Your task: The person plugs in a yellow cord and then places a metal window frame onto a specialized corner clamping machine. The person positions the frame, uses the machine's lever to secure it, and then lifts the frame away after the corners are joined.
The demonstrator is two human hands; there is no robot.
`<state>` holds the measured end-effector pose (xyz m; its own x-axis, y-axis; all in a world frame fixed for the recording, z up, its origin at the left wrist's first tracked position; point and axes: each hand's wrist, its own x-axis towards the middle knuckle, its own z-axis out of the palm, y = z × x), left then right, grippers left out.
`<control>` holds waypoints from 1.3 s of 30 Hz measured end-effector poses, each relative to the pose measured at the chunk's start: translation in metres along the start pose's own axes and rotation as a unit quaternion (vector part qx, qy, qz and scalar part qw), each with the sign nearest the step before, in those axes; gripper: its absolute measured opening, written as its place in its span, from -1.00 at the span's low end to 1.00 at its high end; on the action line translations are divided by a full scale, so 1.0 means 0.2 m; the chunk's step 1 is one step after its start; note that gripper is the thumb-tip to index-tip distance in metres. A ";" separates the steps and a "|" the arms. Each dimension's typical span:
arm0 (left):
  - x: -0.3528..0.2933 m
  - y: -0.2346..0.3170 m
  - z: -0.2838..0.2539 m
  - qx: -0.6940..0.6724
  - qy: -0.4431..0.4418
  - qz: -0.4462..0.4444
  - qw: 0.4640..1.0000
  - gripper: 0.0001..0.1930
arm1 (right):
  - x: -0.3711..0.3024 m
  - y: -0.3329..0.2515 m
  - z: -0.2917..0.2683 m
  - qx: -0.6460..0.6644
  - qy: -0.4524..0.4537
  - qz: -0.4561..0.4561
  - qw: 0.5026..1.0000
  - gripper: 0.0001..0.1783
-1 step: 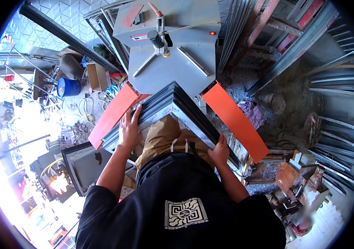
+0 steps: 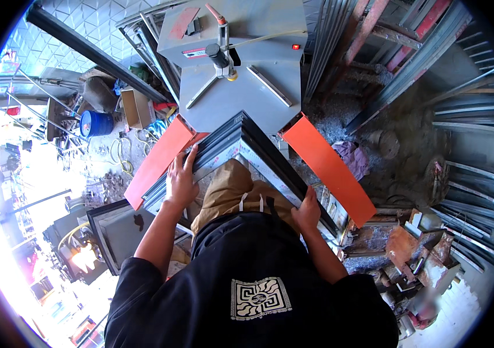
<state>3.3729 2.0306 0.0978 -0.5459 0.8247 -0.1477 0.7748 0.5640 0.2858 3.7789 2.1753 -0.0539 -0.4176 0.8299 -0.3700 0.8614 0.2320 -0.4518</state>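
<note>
Far left it's blown-out daylight, then a blue drum (image 2: 96,123) on the messy floor, with a dark-framed panel (image 2: 128,232) lower down and an open cardboard box (image 2: 135,110) just past the drum. Next comes the left orange wing (image 2: 159,165), slanting down from the machine. Right beside it is the left hand (image 2: 181,181), fingers spread over the left leg of the dark corner frame (image 2: 253,136) and gripping it, though the hand's underside is hidden.

That corner frame is a big upside-down V of ridged profile with a pale inner strip. Its tip sits over the front of the machine's grey table (image 2: 241,104), and the legs spread back toward the person, either side of the tan trousers (image 2: 221,197). Can't tell if the legs touch the wings.

Up on the table there's a left metal bar (image 2: 202,93), an upright clamp (image 2: 218,57) and a right metal bar (image 2: 269,86), with a little red light (image 2: 296,47) above.

The right hand (image 2: 308,211) is closed around the lower part of the right leg. Past it: the right orange wing (image 2: 329,168), a crumpled purple cloth (image 2: 352,159), then metal strips (image 2: 470,130) along the far right.
</note>
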 end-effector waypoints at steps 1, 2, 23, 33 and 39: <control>0.04 -0.01 -0.01 -0.004 -0.036 -0.020 0.999 0.16 | 0.00 0.00 0.01 0.003 0.001 0.003 1.000 0.02; 0.09 -0.03 -0.02 -0.001 -0.038 -0.014 0.999 0.16 | 0.01 -0.01 0.02 0.002 0.020 -0.026 0.999 -0.05; 0.91 -0.41 0.19 -0.004 -0.207 -0.083 0.975 0.19 | 0.56 -0.55 -0.21 -0.213 -0.063 0.021 0.975 -0.53; 0.95 -0.42 0.35 0.070 -0.099 -0.067 0.990 0.24 | 0.69 -0.54 -0.18 -0.235 -0.074 0.016 0.969 -0.48; 1.11 -0.39 0.38 0.017 -0.112 -0.115 0.987 0.16 | 0.82 -0.64 -0.27 -0.248 -0.114 0.040 0.961 -0.50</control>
<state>3.2151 2.1731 -0.0287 -0.6271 0.6614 -0.4114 0.6508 0.7352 0.1898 3.6148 2.3093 -0.0135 -0.3489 0.7349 -0.5816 0.9012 0.4333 0.0070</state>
